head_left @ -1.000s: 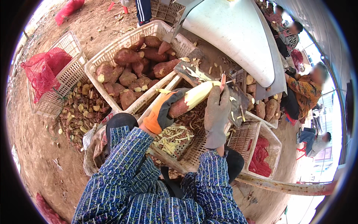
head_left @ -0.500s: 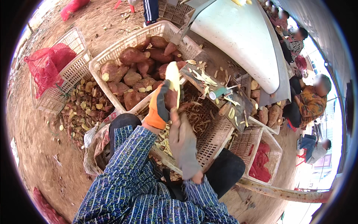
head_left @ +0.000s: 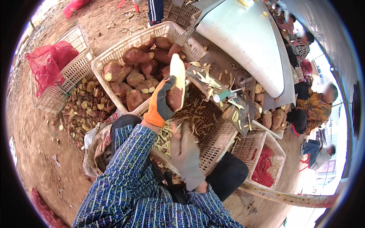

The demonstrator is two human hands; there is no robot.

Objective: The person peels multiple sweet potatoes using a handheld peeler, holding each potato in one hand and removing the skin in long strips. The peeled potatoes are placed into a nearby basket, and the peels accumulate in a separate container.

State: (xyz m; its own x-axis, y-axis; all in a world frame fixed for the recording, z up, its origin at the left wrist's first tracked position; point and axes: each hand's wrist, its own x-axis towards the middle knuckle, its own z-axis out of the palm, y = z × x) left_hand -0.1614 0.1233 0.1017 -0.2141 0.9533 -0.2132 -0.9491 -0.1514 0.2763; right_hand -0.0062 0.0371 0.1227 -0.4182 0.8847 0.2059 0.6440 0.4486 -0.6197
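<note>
My left hand (head_left: 159, 106), in an orange and black glove, is closed around a long sweet potato (head_left: 177, 74) held upright. Its upper part and right edge show pale yellow flesh; reddish-brown skin is left on the lower part. Just below and to the right is my right hand (head_left: 186, 155), in a grey glove, apart from the sweet potato. Its fingers look curled but are blurred, and what they hold cannot be made out. Beneath both hands, a white plastic crate (head_left: 216, 146) contains long peel strips (head_left: 201, 121).
Unpeeled sweet potatoes (head_left: 137, 57) fill a crate ahead. A board (head_left: 243, 110) with peelings and a green-handled tool (head_left: 221, 95) lies to the right, near a big white metal panel (head_left: 243, 41). Cut ends (head_left: 87, 104) are heaped at left. Other people (head_left: 319, 100) sit far right.
My right hand has drawn down and away from the sweet potato. My left hand has lifted it slightly, and it now stands a little higher and more exposed.
</note>
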